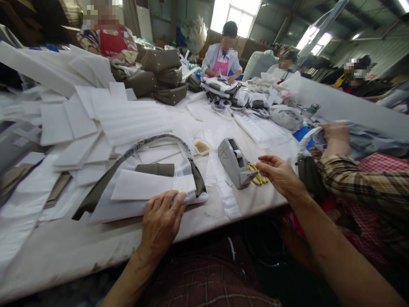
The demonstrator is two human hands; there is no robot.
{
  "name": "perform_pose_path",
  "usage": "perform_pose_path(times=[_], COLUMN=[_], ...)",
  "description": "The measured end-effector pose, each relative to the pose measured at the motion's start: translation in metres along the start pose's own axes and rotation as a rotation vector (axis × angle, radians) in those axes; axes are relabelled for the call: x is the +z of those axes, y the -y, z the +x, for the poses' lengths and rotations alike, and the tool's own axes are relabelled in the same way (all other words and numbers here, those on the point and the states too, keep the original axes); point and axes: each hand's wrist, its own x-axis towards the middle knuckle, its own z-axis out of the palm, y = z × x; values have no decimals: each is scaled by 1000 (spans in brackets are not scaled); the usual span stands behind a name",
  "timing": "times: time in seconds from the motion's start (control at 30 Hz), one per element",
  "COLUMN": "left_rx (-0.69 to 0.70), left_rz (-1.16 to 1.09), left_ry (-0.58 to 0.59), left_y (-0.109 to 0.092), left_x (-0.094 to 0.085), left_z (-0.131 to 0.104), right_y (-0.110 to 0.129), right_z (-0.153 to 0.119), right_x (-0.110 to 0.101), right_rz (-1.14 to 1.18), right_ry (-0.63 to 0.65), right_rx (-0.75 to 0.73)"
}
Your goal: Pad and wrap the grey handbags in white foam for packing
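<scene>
My left hand point(164, 217) lies with its fingers spread on the lower edge of a bag wrapped in white foam sheet point(128, 185). The bag's dark olive strap point(102, 185) and film-wrapped handle point(166, 136) arch above the sheet. To the right stands a grey tape dispenser point(234, 164) with a mark on its side. My right hand point(279, 175) is at the dispenser's front end, thumb and fingertips pinched together; whatever is between them is too small to name. Yellow-handled scissors point(260, 177) lie partly behind those fingertips.
White foam sheets point(128, 115) pile up at the left. Olive bags point(162, 70) are stacked at the back. A small dish point(202, 148) sits beyond the dispenser. At the right, a person's plaid sleeve point(358, 183) and hand are close by. More people work across the table point(121, 238).
</scene>
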Motion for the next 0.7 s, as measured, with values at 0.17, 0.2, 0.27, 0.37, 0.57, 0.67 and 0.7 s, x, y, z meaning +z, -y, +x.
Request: perform_pose_path(times=[0.17,0.2,0.27,0.37,0.57,0.67,0.7], left_rx=[-4,-3,0,2,-5,-10,-14], left_rz=[6,4,1,-4,-15,-28,-32], left_ry=[18,13,6,6,8,8,13], left_y=[0,0,0,0,0,1,1], left_x=[-1,-1,-2,-2,-1,0,0], left_z=[1,1,1,1,2,1,1], right_y=[-7,-12,-23,-34,-30,-25,-23], right_z=[-29,-30,-29,-23,-18,-22,-24], right_x=[-18,-20,-24,-28,-24,-19,-18], right_rz=[-49,-21,57,112,45,12,21], right_ry=[64,69,77,125,99,40,32], right_rx=[148,223,367,476,405,338,330])
